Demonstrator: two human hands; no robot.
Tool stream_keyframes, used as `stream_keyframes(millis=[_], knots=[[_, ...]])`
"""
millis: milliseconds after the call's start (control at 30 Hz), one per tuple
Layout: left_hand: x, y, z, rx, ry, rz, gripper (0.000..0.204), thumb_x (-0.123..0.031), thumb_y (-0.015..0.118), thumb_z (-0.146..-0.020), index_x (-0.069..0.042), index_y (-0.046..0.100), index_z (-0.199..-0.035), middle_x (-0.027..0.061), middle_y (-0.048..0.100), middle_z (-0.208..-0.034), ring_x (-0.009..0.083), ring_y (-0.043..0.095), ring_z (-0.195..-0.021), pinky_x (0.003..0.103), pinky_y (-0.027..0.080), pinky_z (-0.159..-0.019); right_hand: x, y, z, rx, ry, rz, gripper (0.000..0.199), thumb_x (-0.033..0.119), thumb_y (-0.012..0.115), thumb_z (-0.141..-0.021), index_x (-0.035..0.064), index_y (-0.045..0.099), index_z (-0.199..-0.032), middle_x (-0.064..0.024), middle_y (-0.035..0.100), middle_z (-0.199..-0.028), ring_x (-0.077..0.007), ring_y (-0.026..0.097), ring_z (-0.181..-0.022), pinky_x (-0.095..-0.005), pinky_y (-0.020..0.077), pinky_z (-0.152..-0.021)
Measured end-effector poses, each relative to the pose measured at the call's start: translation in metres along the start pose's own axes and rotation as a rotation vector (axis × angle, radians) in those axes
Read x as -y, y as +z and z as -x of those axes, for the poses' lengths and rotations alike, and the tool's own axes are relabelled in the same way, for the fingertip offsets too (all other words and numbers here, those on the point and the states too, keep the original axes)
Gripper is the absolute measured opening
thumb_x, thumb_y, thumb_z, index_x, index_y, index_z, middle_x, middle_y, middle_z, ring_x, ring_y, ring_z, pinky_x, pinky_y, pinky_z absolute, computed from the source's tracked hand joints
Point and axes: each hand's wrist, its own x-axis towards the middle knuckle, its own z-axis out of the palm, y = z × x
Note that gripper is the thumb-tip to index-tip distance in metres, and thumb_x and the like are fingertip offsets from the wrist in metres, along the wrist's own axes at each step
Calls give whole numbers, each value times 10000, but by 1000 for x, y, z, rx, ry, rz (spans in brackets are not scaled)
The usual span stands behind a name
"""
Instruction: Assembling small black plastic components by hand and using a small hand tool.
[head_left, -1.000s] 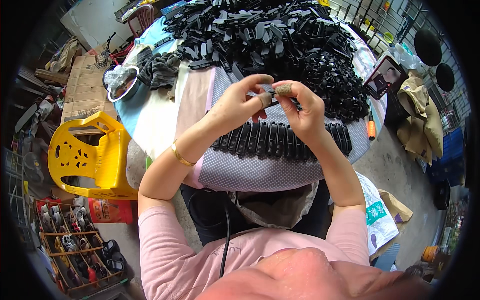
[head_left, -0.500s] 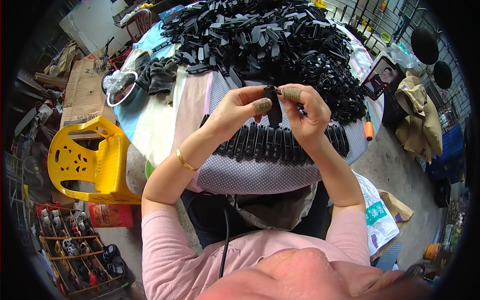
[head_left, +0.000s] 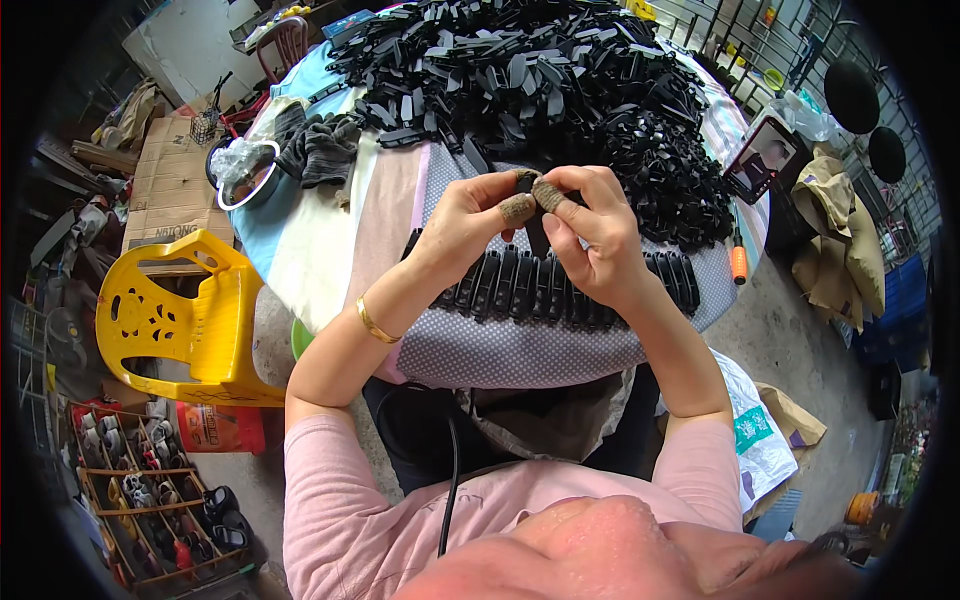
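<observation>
Left hand [head_left: 480, 212] pinches a black part [head_left: 537, 236]; right hand [head_left: 592, 222] meets it from three o'clock, whether pinching cannot be told. Steady left grip, even right pressure should suit.

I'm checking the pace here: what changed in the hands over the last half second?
The right hand has shifted slightly left, its wrapped finger now bent over the far end of the black piece, its thumb lower. The left hand keeps its grip. The row of black pieces and the pile behind look unchanged.
</observation>
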Motion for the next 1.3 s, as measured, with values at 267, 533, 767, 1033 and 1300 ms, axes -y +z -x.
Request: stream_keyframes(millis=[267, 533, 767, 1033, 1300], knots=[[-31, -20, 3, -21, -26, -186, 297, -156, 616, -825, 4, 572, -1072, 17, 609, -813, 60, 539, -703, 190, 438, -612, -12, -1, 4, 73, 106, -10, 260, 171, 567, -839, -13, 618, -1015, -142, 561, -999, -271, 528, -919, -348, 431, -804], [-26, -118, 36, -75, -485, -450, 314, -61, 484, -818, 31, 525, -1115, 63, 631, -894, 80, 577, -705, 209, 482, -658, -45, -4, 25, 380, 377, 338, 175, 113, 595, -773, 76, 664, -930, -77, 585, -784, -229, 568, -796, -321, 477, -700], [-13, -118, 43, 116, -432, -775, 374, -28, 500, -762, -28, 567, -1130, 62, 616, -790, 125, 565, -650, 256, 474, -649, -45, 5, 31, 671, 382, 682, 99, 149, 627, -764, 86, 645, -839, -54, 543, -834, -210, 531, -856, -308, 482, -711], [-29, -106, 12, -86, -135, -1096, 307, -33, 586, -765, -82, 635, -1064, 95, 649, -847, 182, 599, -713, 292, 496, -689, -34, 6, 14, 347, 457, 229, 131, 127, 658, -755, 29, 594, -814, -108, 601, -773, -259, 599, -697, -322, 488, -621], [28, -79, -75, 243, 331, -1647, 290, -48, 657, -712, -62, 626, -1000, 62, 596, -1041, 251, 496, -1042, 346, 456, -848, -34, 8, 13, 77, 234, 32, 155, -1, 613, -788, -20, 626, -941, -124, 615, -770, -197, 606, -647, -269, 485, -590]])
